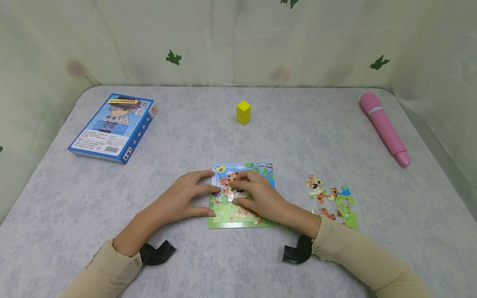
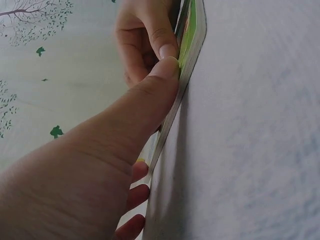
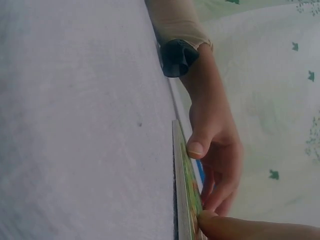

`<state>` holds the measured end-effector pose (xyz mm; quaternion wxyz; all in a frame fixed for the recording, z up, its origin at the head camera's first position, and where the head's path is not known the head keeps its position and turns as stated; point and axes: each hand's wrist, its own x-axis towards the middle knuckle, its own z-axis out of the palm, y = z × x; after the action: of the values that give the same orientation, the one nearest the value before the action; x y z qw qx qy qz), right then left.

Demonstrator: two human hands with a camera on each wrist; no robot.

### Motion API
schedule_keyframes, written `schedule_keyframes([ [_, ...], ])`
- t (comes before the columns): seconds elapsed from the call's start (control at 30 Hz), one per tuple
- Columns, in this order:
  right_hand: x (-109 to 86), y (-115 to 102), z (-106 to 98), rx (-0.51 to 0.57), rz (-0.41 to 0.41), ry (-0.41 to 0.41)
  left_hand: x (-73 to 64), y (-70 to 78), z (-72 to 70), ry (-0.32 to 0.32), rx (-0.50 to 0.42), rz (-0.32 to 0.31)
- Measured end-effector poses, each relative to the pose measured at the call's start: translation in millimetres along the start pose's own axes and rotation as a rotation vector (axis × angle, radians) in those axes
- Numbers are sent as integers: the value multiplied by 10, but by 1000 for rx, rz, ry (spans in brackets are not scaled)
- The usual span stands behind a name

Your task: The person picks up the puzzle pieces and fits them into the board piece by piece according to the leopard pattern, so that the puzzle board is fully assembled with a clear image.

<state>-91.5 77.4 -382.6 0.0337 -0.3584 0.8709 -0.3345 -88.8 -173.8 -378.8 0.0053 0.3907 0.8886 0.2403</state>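
Observation:
A cartoon-animal jigsaw puzzle board (image 1: 223,223), partly filled in its upper area, lies flat on the table. At its left side my left hand (image 1: 182,196) is spread, fingertips and thumb touching the border. The left wrist view shows that thumb (image 2: 162,70) on the board's edge. Over the board's middle, my right hand (image 1: 262,196) has bent fingers, with thumb and forefinger at a puzzle piece (image 1: 238,192) showing part of the animal's face. The hand partly hides this piece. To the right lie several loose puzzle pieces (image 1: 346,196), some partly covered by the right forearm.
A blue box (image 1: 112,128) lies at the back left. A yellow block (image 1: 244,112) stands behind the board. At the right lies a pink pen-shaped object (image 1: 385,128). Light curtains (image 1: 231,45) border the grey table (image 1: 186,136).

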Motion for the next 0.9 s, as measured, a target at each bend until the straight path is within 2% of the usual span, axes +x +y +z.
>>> schedule_keyframes([
  [0.1, 3, -5, -3, -33, -16, -8, -3, 5, -4, 1, -4, -4],
  [0.2, 4, -15, -24, -23, -6, -43, -6, 9, -6, 1, -4, -11],
  [0.37, -24, -56, -142, 147, 89, -136, -9, 8, 4, -4, 9, -23],
  [0.43, -52, -75, -219, 220, 115, -136, -7, 6, 7, -4, 11, -24],
  [0.53, -126, -93, -364, 276, 105, -81, -4, 5, 6, -2, 12, -23],
  [0.63, -248, -84, -536, 274, 52, 19, 0, 5, 3, -3, 16, -26],
  [0.8, -537, 31, -789, 205, 9, 176, -1, 3, 6, -9, 16, -32],
  [0.9, -714, 127, -889, 175, 47, 233, -5, -3, 10, -7, 13, -33],
])
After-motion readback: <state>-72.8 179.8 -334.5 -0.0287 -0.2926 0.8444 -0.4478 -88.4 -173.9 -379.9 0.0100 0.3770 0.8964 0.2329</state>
